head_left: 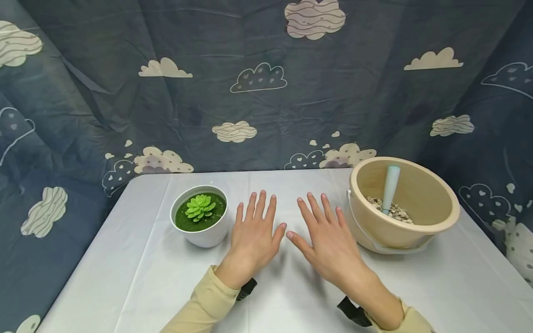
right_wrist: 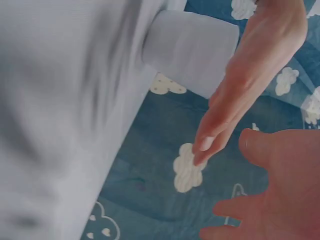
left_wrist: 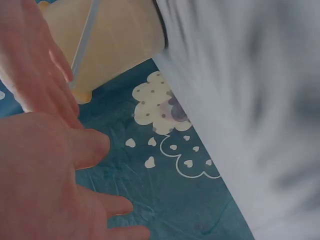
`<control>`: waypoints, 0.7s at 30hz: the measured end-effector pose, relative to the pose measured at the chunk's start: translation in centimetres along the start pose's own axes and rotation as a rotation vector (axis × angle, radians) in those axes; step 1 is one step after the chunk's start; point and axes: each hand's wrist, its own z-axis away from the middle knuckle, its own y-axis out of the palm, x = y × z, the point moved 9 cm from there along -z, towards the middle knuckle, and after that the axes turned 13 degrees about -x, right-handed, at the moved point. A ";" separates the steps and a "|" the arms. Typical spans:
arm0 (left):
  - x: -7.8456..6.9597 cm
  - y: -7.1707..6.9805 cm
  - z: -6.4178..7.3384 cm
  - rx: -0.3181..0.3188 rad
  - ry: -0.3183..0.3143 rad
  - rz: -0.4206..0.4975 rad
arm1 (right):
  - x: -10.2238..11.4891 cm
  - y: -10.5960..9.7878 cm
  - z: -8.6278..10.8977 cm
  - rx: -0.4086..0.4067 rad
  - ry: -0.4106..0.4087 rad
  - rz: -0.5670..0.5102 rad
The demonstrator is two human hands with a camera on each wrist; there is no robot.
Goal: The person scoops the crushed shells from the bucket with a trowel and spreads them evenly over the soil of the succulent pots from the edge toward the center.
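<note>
Bucket [head_left: 422,194] was the biggest thing, and it stood just to the right of the fingers of the right hand [head_left: 331,243]. It was tan and round, and it looked hard and stiff, maybe a bit heavy. Its thin white handle [head_left: 416,248] hung down in front, so that handle, or two hands on the top edge, seemed the best hold.

Next came the white pot [head_left: 206,237], just to the left of the fingers of the left hand [head_left: 255,236]. It looked smooth and maybe slippery. Two hands around its sides looked safest.

Both hands had their fingers spread and held nothing. The thumb tips were near each other.

To the right of the right fingers, a pale blue stick [head_left: 390,189] leaned in the bucket. It looked light and easy to grab near its top.

To the left of the left fingers, a green plant [head_left: 199,207] sat in the pot. Its leaves looked easy to bend, so pinching them seemed unwise.

Smallest were the stones [head_left: 399,212] around the stick's foot, likely hard.
</note>
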 end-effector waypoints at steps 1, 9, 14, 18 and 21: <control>0.0 -0.2 -0.2 -0.008 0.002 0.003 | 0.1 -0.3 0.0 -0.005 -0.001 -0.003; -0.7 -1.1 -1.3 -0.048 0.024 0.042 | 0.1 -3.3 0.0 -0.084 0.002 -0.059; -1.5 -1.6 -2.1 -0.110 0.073 0.093 | -0.7 -5.6 0.0 -0.207 0.004 -0.128; -2.2 -2.0 -2.8 -0.141 0.115 0.164 | -1.8 -7.5 0.0 -0.323 0.022 -0.251; -2.8 -2.3 -3.3 -0.151 0.141 0.244 | -3.0 -9.0 -0.1 -0.415 0.039 -0.350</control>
